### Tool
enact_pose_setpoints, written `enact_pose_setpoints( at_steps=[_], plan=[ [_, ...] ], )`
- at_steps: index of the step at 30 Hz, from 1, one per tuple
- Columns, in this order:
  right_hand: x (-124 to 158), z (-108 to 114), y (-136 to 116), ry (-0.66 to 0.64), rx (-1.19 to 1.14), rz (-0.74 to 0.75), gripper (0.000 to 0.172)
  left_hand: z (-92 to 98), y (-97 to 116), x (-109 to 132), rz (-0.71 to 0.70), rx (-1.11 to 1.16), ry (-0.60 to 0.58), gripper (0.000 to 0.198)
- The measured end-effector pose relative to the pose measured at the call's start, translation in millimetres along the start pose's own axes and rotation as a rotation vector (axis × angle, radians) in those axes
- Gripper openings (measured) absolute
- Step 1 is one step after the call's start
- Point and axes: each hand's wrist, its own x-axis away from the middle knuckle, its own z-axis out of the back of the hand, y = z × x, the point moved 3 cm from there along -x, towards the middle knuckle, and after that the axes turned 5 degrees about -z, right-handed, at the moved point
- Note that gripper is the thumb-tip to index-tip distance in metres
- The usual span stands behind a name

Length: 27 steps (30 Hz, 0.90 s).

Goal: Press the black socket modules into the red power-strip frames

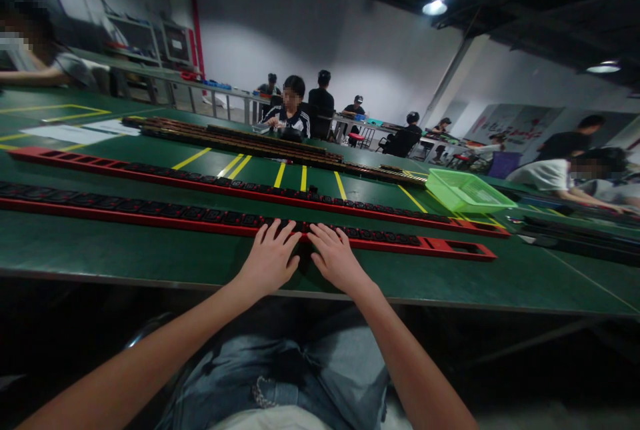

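Both the left hand (270,260) and the right hand (337,257) sit at the centre of the frame on the near red bar (225,228), fingers (271,233) spread and lightly bent, tips over its black pieces (205,213); they look to be pressing or steadying, not gripping. That bar runs from the left edge of the frame to right of centre, lying on the green surface (150,243).

It appears mostly filled: black pieces line it up to right of centre, while openings at its right end are bare. The far red bar (260,195), just beyond, is also largely filled, with bare slots towards its left end. Whether those gaps are meant to be filled cannot be told.

No brand can be read. The wall panel (520,127) at upper right carries reddish characters, too blurred to read. Any print on the white sheets (75,132) at left is illegible, and no label shows on the green basket (470,202) right of centre.
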Motion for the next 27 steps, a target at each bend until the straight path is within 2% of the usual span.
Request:
enact_pose_setpoints(
  at_steps=[27],
  plan=[
    [0.4,0.0,1.4,0.006,-0.021,0.006,0.045,1.7,1.5,-0.2,0.001,0.006,0.004,0.048]
  ],
)
